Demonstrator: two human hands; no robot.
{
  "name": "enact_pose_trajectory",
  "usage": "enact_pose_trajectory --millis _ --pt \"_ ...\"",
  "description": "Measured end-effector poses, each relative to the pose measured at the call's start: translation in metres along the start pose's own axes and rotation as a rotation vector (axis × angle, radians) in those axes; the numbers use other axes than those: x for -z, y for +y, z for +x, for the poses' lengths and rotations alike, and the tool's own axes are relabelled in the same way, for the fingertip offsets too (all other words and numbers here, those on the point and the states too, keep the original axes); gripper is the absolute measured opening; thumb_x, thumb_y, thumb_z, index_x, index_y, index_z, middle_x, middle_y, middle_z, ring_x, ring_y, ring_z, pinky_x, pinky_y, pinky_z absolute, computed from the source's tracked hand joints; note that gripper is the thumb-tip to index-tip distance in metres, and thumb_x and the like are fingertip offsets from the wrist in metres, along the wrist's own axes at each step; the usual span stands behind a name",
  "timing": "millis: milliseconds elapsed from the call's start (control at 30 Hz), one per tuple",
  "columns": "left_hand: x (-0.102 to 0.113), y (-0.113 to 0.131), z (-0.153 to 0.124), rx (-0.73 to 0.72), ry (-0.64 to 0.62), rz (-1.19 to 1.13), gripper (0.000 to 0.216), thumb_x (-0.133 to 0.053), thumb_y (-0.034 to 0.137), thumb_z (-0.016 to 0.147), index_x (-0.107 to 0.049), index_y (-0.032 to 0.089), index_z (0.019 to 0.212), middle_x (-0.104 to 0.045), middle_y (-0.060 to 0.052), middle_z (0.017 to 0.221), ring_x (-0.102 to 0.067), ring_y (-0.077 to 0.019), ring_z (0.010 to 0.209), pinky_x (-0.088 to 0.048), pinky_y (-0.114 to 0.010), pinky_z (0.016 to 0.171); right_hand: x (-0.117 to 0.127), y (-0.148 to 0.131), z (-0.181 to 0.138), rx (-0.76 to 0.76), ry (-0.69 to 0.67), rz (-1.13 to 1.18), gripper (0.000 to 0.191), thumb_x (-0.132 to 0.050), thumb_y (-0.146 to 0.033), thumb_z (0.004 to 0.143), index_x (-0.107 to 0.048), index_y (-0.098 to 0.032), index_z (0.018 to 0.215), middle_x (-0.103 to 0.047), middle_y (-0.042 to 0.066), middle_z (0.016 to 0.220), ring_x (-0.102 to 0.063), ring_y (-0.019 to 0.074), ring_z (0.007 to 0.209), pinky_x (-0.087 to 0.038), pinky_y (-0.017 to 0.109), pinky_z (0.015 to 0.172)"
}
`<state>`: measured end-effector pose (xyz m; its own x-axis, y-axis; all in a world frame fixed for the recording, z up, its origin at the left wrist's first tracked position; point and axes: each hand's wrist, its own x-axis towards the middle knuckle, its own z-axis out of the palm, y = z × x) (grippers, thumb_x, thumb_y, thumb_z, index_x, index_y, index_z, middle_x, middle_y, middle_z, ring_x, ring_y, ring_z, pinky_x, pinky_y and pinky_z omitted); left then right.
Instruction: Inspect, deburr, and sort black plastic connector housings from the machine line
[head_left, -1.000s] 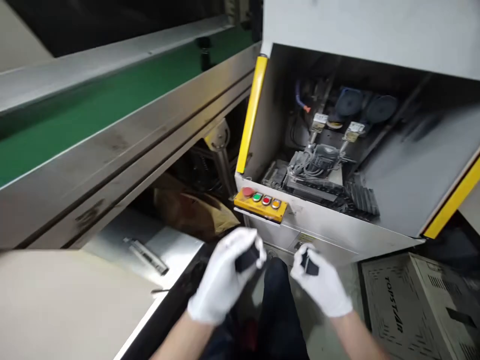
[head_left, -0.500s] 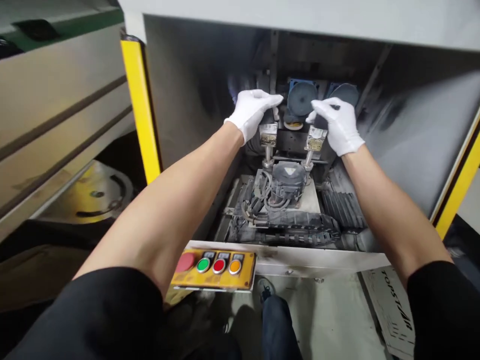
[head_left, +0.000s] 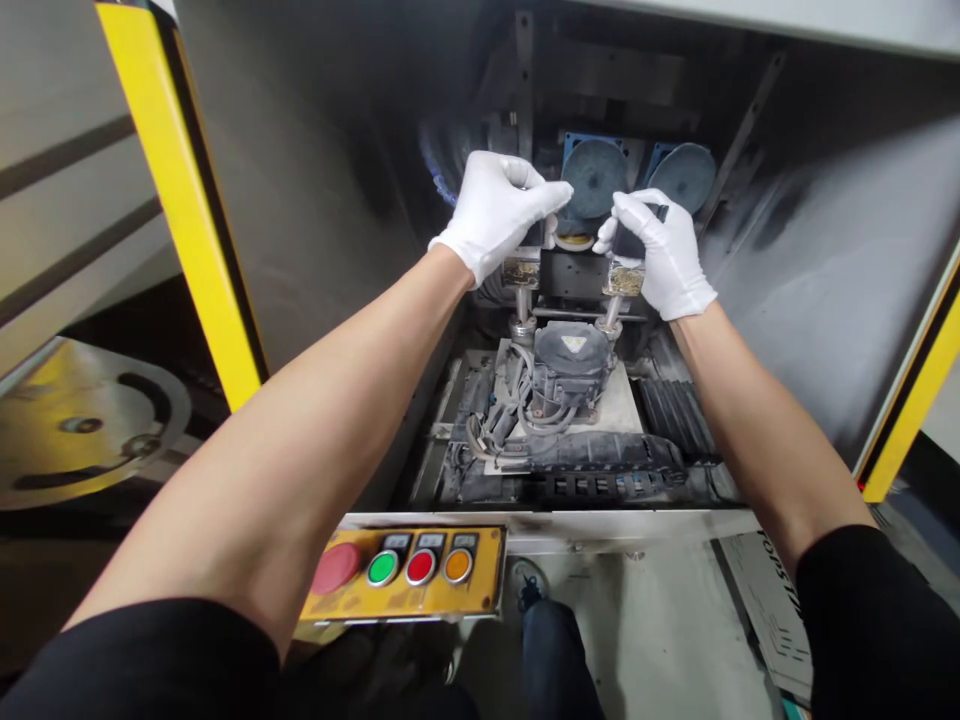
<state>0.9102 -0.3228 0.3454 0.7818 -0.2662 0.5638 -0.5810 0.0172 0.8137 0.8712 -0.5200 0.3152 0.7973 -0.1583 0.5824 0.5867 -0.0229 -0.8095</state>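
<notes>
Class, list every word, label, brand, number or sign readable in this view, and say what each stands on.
"TOPST", the start of a longer word cut off from view, on the grey vented panel at lower right.
Small plates above the buttons on the yellow control box: too small to read.
Pale triangular sign on the round dark housing: too small to read.

I wear thin white fabric gloves, snug to the wrist, on my left hand (head_left: 495, 210) and my right hand (head_left: 660, 255). My forearms are bare up to a black left sleeve (head_left: 142, 660) and a black right sleeve (head_left: 874, 620). Below them show my dark trousers (head_left: 555, 665) and a dark shoe (head_left: 527, 585).
</notes>
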Motion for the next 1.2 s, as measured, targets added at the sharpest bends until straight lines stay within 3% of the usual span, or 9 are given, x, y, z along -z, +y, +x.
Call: enact_pose_trajectory --millis 200,333,467,567,667,800,900,1100,1200 --pt "-0.002 -0.001 -0.007 -0.183 0.060 0.042 0.030 -0.076 0.031 0.076 -0.065 0.031 0.049 -0.067 -0.002 0.057 -0.052 -0.0210 0.064 -0.049 -0.042 0.073 0.000 -0.002 -0.004 0.023 -0.035 0.014 0.046 -0.091 -0.058 0.072 -0.055 -0.031 0.083 -0.072 -0.007 0.067 -0.064 0.0183 0.067 -0.053 0.038 0.074" --pt "0.002 -0.004 -0.007 -0.212 0.025 0.068 0.028 -0.078 0.029 0.076 -0.067 0.030 0.050 -0.068 -0.002 0.059 -0.052 -0.0205 0.064 -0.048 -0.041 0.075 -0.002 -0.006 -0.009 0.035 -0.029 0.009 0.042 -0.089 -0.055 0.075 -0.055 -0.030 0.083 -0.072 -0.006 0.066 -0.065 0.0176 0.063 -0.054 0.035 0.070" --pt "0.009 -0.004 -0.005 -0.120 -0.126 -0.158 0.029 -0.080 0.033 0.086 -0.071 0.023 0.061 -0.071 -0.006 0.066 -0.060 -0.0206 0.067 -0.051 -0.041 0.081 -0.003 -0.015 -0.007 -0.046 -0.068 0.031 0.036 -0.083 -0.053 0.077 -0.057 -0.028 0.079 -0.073 -0.004 0.065 -0.066 0.0179 0.063 -0.055 0.033 0.069" --pt "0.011 -0.002 -0.003 0.111 -0.228 -0.386 0.036 -0.062 0.035 0.099 -0.072 0.017 0.070 -0.072 -0.011 0.072 -0.067 -0.0235 0.067 -0.056 -0.042 0.073 -0.004 -0.021 -0.001 -0.178 -0.066 0.043 0.041 -0.072 -0.062 0.087 -0.062 -0.023 0.077 -0.075 0.003 0.069 -0.069 0.0178 0.064 -0.057 0.032 0.069" --pt "0.008 -0.005 -0.002 0.256 -0.234 -0.483 0.031 -0.060 0.026 0.093 -0.069 0.018 0.064 -0.070 -0.011 0.068 -0.065 -0.0220 0.066 -0.058 -0.037 0.066 -0.006 -0.022 0.003 -0.200 -0.045 0.021 0.050 -0.067 -0.065 0.093 -0.065 -0.020 0.074 -0.072 0.005 0.067 -0.068 0.0179 0.061 -0.058 0.033 0.067" --pt "0.002 -0.012 -0.003 0.176 -0.131 -0.581 0.029 -0.058 0.021 0.094 -0.062 0.018 0.066 -0.064 -0.006 0.068 -0.059 -0.0172 0.057 -0.057 -0.033 0.055 -0.003 -0.017 0.006 -0.102 -0.044 -0.029 0.040 -0.073 -0.059 0.085 -0.062 -0.026 0.065 -0.067 0.001 0.067 -0.065 0.0194 0.059 -0.060 0.038 0.061" --pt "0.001 -0.014 -0.004 0.150 -0.132 -0.643 0.028 -0.058 0.020 0.098 -0.060 0.013 0.071 -0.063 -0.005 0.071 -0.061 -0.0164 0.053 -0.056 -0.032 0.050 -0.001 -0.016 0.007 -0.061 -0.097 -0.052 0.027 -0.074 -0.051 0.079 -0.063 -0.034 0.061 -0.070 -0.002 0.072 -0.066 0.0216 0.062 -0.062 0.042 0.062" --pt "0.000 -0.015 -0.006 0.156 -0.111 -0.553 0.038 -0.054 0.028 0.099 -0.062 0.012 0.066 -0.058 -0.005 0.056 -0.058 -0.0163 0.044 -0.056 -0.030 0.046 -0.013 -0.024 0.004 -0.081 0.005 0.024 0.036 -0.048 -0.020 0.098 -0.055 -0.022 0.062 -0.064 -0.002 0.060 -0.063 0.0180 0.047 -0.057 0.033 0.048" --pt "0.000 -0.017 -0.006 0.171 -0.137 -0.563 0.037 -0.054 0.031 0.099 -0.062 0.012 0.068 -0.060 -0.004 0.058 -0.061 -0.0173 0.047 -0.058 -0.030 0.047 -0.016 -0.025 0.003 -0.078 0.023 0.006 0.040 -0.045 -0.019 0.098 -0.054 -0.023 0.059 -0.064 -0.002 0.059 -0.061 0.0173 0.045 -0.055 0.031 0.045"
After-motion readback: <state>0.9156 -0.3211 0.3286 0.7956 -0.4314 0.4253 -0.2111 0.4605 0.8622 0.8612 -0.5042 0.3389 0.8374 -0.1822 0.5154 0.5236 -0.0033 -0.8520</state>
